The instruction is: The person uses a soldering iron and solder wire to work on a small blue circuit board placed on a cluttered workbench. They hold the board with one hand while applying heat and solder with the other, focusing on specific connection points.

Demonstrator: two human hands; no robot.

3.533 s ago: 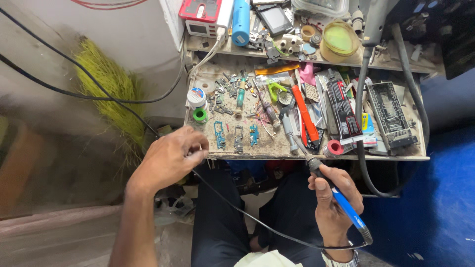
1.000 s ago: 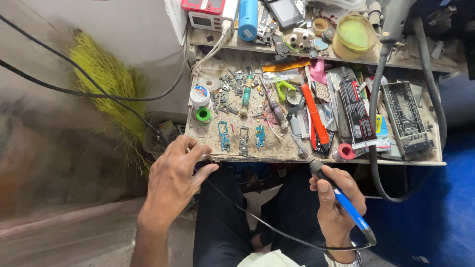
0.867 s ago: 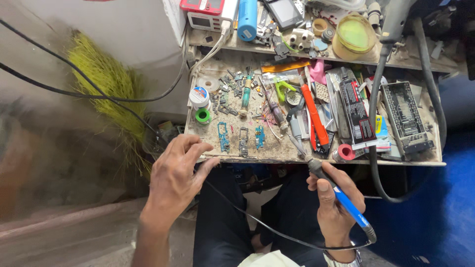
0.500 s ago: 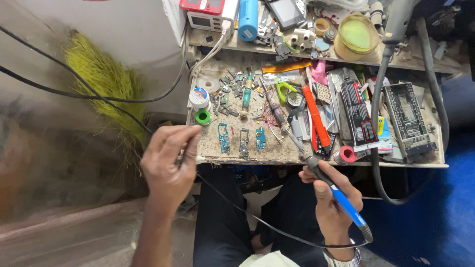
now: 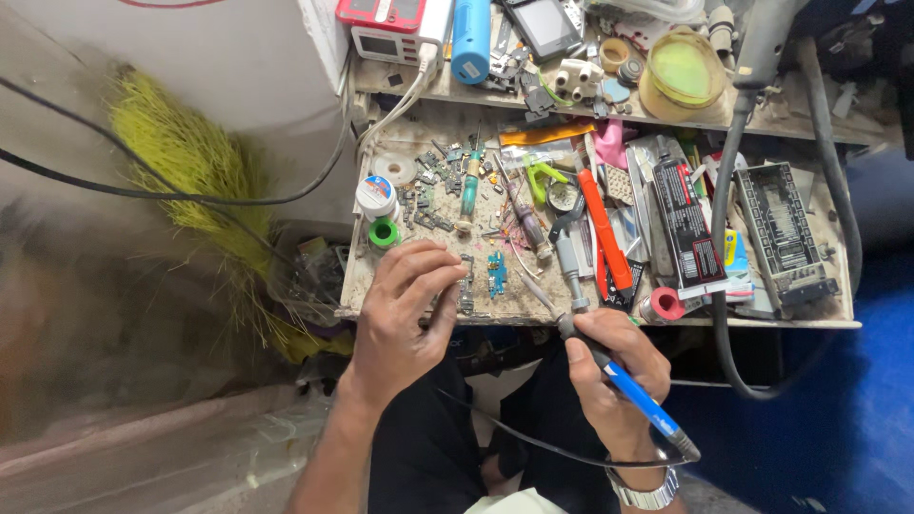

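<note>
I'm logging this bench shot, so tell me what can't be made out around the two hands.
Head view only:
- Left hand: its own fingers hide anything pinched beneath them.
- Soldering iron in the right hand: tip too thin to trace.
- Small circuit boards: too small for detail.
- Top shelf: cut off by the frame edge.

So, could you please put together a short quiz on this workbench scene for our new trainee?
1. True or false: the right hand holds a blue-handled soldering iron.
2. What does the left hand rest on: A) the yellow broom, B) the front edge of the work tray, C) the blue cylinder?
3. What colour is the small ring beside the left hand?

Key: 1 true; 2 B; 3 green.
</note>
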